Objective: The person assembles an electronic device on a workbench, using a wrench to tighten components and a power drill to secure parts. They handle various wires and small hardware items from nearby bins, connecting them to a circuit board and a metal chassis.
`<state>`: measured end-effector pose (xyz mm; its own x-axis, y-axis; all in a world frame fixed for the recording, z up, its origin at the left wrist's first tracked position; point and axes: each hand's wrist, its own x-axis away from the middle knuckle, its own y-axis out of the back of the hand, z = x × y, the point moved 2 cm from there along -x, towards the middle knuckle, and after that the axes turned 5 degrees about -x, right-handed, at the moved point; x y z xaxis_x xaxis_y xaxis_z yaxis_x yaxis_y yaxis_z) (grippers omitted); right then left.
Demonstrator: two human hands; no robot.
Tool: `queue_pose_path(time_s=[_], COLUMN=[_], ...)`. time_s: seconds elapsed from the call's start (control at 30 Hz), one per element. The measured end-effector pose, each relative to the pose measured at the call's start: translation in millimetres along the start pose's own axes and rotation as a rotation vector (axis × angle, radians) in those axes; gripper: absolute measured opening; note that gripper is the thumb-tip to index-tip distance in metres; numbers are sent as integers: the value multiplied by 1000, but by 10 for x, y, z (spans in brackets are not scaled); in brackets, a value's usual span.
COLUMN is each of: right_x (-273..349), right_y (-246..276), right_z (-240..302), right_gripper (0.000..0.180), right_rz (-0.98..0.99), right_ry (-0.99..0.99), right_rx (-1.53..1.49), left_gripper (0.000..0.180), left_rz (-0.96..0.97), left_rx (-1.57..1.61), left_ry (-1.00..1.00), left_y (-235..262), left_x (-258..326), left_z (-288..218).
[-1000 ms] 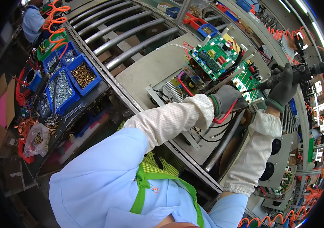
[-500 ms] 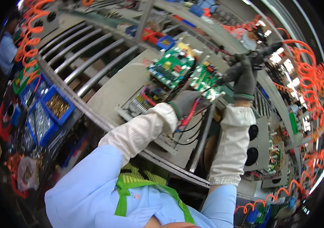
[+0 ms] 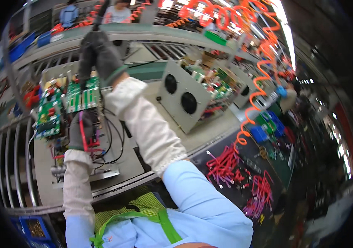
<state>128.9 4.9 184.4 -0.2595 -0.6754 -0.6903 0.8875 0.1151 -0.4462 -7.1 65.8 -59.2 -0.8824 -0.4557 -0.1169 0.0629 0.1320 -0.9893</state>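
Note:
My right hand point(image 3: 107, 56), in a dark grey glove, is closed around a black power screwdriver point(image 3: 98, 20). Its lower end points down at the green circuit board point(image 3: 83, 98) with pale strips. Just below that board, my gloved left hand point(image 3: 77, 131) is closed, and a pink wire point(image 3: 83, 134) runs from its fingers along the back of the hand. The fingertips are partly hidden. A second green board point(image 3: 49, 115) with red parts is fixed to the left. Both boards sit on a metal unit with a coil point(image 3: 58, 170) and black cables point(image 3: 120, 144) near its front.
Right of my arm stands a grey metal case point(image 3: 183, 99) with two round black openings. Red wires with ring ends point(image 3: 226, 165) lie in bunches on the dark bench. Rollers point(image 3: 17, 161) run at the left. Orange coiled hoses point(image 3: 263, 82) hang at the right. People work behind.
My view has swung to the right, so the unit now appears at the left, and the grey case and red wires show plainly. Both hands stay at the boards, still holding screwdriver and wire.

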Motion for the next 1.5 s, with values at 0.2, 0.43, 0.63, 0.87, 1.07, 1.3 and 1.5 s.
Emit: queue_pose_path(time_s=[0.2,0.43,0.63,0.87,1.07,1.3,1.5], right_x=[19,-172,-63,108,-10,-23,112], right_y=[-169,-284,-131,-218,-218,-285,-527], right_z=[111,-6,-141,-22,-306,-134,-103], right_gripper=[33,44,39,20,18,31,71], right_rz=[-59,-61,-124,-183,-102,-18,98], right_ry=[-38,-68,-73,-35,6,-50,-119], right_rx=[-12,137,823,802,699,490,425], left_gripper=[19,18,12,12,13,17,16], left_rz=[-60,-86,-107,-164,-129,-95,-106], left_rx=[-47,-438,-18,-14,-97,-427,-1399], left_ry=[-54,-160,130,6,-93,-236,-481], left_y=[110,96,-217,-217,-297,-459,-278], left_x=[-75,-14,32,-3,156,202,162], left_z=[-56,-148,12,256,142,308,201])
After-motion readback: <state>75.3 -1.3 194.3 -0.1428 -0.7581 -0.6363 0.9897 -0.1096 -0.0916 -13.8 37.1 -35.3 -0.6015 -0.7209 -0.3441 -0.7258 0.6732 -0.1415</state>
